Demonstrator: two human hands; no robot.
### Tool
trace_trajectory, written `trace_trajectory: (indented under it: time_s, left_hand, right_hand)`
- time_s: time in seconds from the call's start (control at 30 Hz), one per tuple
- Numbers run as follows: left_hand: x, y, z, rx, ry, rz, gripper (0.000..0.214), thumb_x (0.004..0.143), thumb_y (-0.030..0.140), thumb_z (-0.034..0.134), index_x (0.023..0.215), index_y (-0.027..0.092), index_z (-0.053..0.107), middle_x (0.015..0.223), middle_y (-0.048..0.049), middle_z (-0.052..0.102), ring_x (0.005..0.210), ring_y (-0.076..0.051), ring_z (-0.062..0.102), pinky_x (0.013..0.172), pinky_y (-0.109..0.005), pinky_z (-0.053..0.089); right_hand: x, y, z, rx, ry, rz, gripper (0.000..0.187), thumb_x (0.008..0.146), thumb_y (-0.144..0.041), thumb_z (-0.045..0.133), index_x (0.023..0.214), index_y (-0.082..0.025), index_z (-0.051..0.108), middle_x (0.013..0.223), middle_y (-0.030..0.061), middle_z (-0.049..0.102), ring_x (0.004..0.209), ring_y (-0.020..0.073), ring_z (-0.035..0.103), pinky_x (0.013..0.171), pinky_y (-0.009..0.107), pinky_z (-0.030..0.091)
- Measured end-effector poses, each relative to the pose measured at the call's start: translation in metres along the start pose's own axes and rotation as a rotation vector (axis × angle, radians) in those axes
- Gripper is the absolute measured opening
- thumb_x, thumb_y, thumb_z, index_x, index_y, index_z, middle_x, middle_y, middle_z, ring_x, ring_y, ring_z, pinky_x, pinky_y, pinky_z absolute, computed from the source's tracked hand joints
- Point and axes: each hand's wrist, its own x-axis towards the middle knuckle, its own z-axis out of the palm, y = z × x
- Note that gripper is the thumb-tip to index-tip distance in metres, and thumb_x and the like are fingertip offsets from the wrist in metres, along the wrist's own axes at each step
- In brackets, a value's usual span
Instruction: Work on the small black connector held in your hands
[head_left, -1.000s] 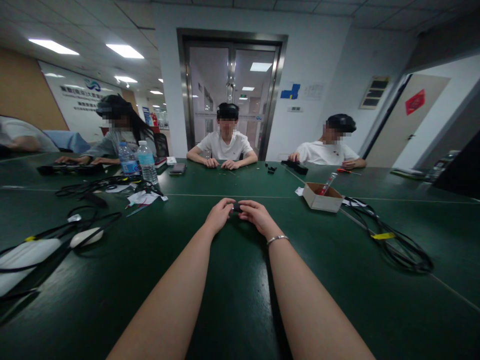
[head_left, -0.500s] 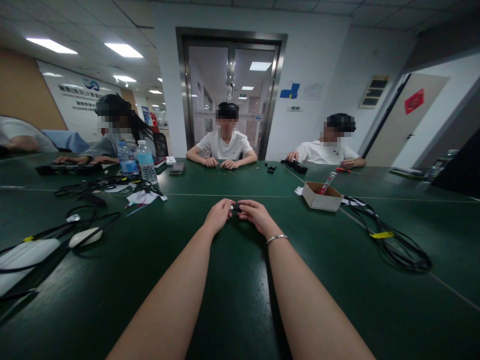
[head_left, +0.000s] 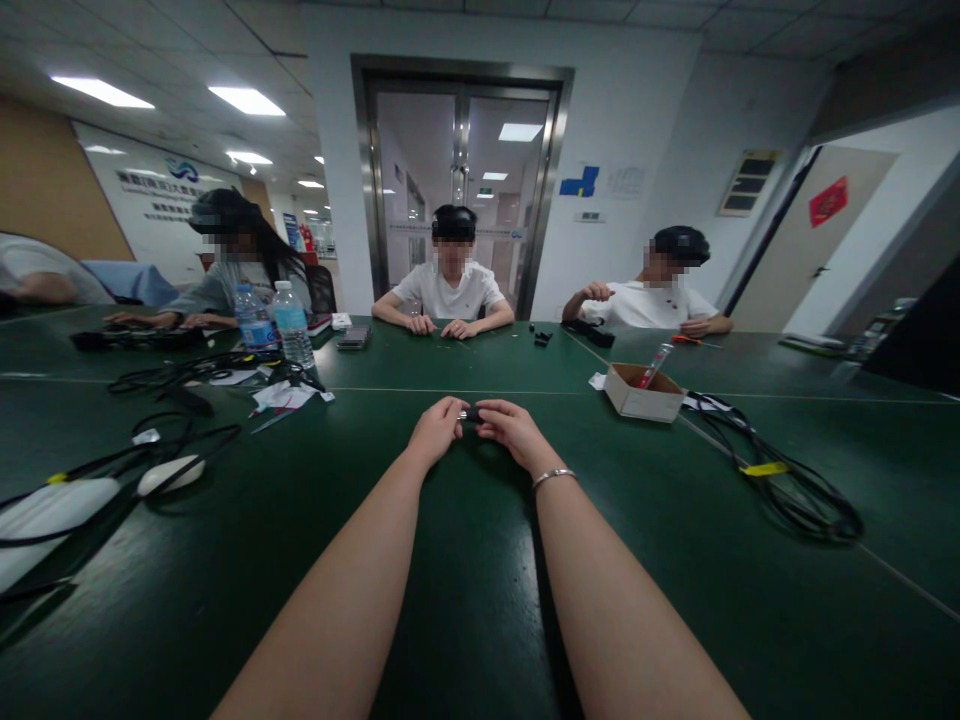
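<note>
Between my two hands is a small black object with a shiny silver end [head_left: 471,415], too small to identify. My left hand [head_left: 436,432] pinches it at the silver end, fingers closed. From the other side, my right hand [head_left: 513,432] grips the black part between thumb and fingers; a silver bracelet [head_left: 555,477] circles that wrist. Both hands are low over the green table [head_left: 480,560], and the fingers partly cover the object.
Right of my hands stands an open cardboard box [head_left: 643,400] with a red-and-clear tube, beside coiled black cables [head_left: 802,490]. Leftward are water bottles [head_left: 294,325], tangled cables [head_left: 180,375], a white mouse-shaped item [head_left: 172,474] and paper scraps [head_left: 285,397]. Several people sit around the table.
My hands and the small object stay in place. Across the table on the right, a person's hand has lifted from a black item to about chest height.
</note>
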Motion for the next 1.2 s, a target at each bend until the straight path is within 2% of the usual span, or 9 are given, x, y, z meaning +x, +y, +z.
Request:
trace_trajectory:
  time_s: [0.07,0.17,0.37,0.5,0.63,0.8,0.97,1.1,1.2]
  left_hand:
    - [0.0001,-0.0002,0.0001,-0.005,0.001,-0.006,0.034,0.088,0.040,0.037,0.097,0.018,0.061,0.060,0.0009,0.053,0.051,-0.011,0.047,0.049,-0.022,0.036]
    - [0.0004,-0.0007,-0.0002,-0.012,0.024,-0.034,0.027,0.084,0.032,0.043,0.101,0.019,0.061,0.069,0.0006,0.056,0.054,-0.010,0.049,0.050,-0.021,0.036]
    - [-0.0010,-0.0002,-0.0009,0.052,0.009,0.005,0.031,0.086,0.037,0.040,0.098,0.020,0.062,0.065,0.0005,0.055,0.056,-0.012,0.049,0.051,-0.022,0.036]
    - [-0.0014,0.0007,-0.0005,0.023,0.019,-0.018,0.028,0.083,0.028,0.043,0.104,0.020,0.060,0.069,0.0004,0.057,0.057,-0.012,0.051,0.053,-0.022,0.039]
    - [-0.0001,-0.0009,0.0000,0.019,-0.002,0.007,0.030,0.085,0.035,0.041,0.101,0.019,0.061,0.061,0.0014,0.055,0.052,-0.011,0.047,0.051,-0.022,0.037]
    - [0.0006,-0.0019,-0.0003,-0.025,-0.019,0.011,0.028,0.083,0.030,0.045,0.103,0.019,0.060,0.064,0.0014,0.057,0.053,-0.010,0.049,0.051,-0.021,0.037]
    - [-0.0006,-0.0012,-0.0002,0.010,-0.024,0.012,0.035,0.087,0.041,0.039,0.101,0.018,0.060,0.058,0.0015,0.054,0.050,-0.011,0.047,0.050,-0.021,0.036]
    - [-0.0006,-0.0012,-0.0001,-0.008,0.028,-0.019,0.028,0.082,0.030,0.045,0.103,0.020,0.061,0.072,0.0001,0.059,0.056,-0.010,0.051,0.052,-0.020,0.038]
    - [-0.0004,-0.0013,-0.0004,-0.007,0.027,-0.012,0.027,0.082,0.028,0.044,0.101,0.020,0.062,0.068,0.0002,0.058,0.057,-0.010,0.050,0.053,-0.020,0.038]
  right_hand:
    - [0.0000,0.0000,0.0001,0.002,0.004,0.002,0.014,0.074,-0.005,0.069,0.086,-0.012,0.067,0.072,0.0039,0.067,0.056,0.0099,0.062,0.054,0.017,0.056]
    - [0.0002,0.0000,0.0005,0.001,0.006,0.005,0.014,0.074,-0.005,0.068,0.086,-0.012,0.067,0.072,0.0039,0.066,0.055,0.0099,0.062,0.053,0.017,0.055]
    - [-0.0012,-0.0013,0.0021,0.002,0.015,0.009,0.013,0.077,-0.002,0.063,0.086,-0.011,0.066,0.072,0.0039,0.066,0.055,0.0096,0.062,0.052,0.016,0.055]
    - [-0.0017,-0.0018,0.0026,-0.006,0.022,0.017,0.014,0.076,-0.003,0.064,0.087,-0.011,0.066,0.069,0.0034,0.066,0.055,0.0100,0.062,0.053,0.016,0.055]
    - [-0.0004,-0.0010,0.0024,0.000,0.036,0.018,0.014,0.076,-0.002,0.064,0.086,-0.011,0.066,0.069,0.0035,0.066,0.055,0.0103,0.062,0.052,0.017,0.055]
    - [0.0000,-0.0002,0.0020,0.003,0.030,0.012,0.014,0.076,-0.002,0.063,0.086,-0.010,0.067,0.068,0.0038,0.066,0.054,0.0102,0.062,0.052,0.017,0.055]
    - [-0.0002,-0.0008,0.0015,0.005,0.024,0.011,0.014,0.076,-0.002,0.064,0.086,-0.011,0.067,0.071,0.0044,0.067,0.056,0.0107,0.063,0.053,0.018,0.055]
    - [0.0002,-0.0011,0.0014,-0.002,0.029,0.015,0.014,0.078,-0.002,0.062,0.087,-0.011,0.067,0.070,0.0041,0.066,0.055,0.0102,0.062,0.053,0.017,0.055]
    - [0.0004,-0.0006,0.0012,-0.004,0.029,0.012,0.014,0.078,-0.002,0.062,0.087,-0.011,0.067,0.071,0.0040,0.066,0.055,0.0100,0.062,0.053,0.017,0.055]
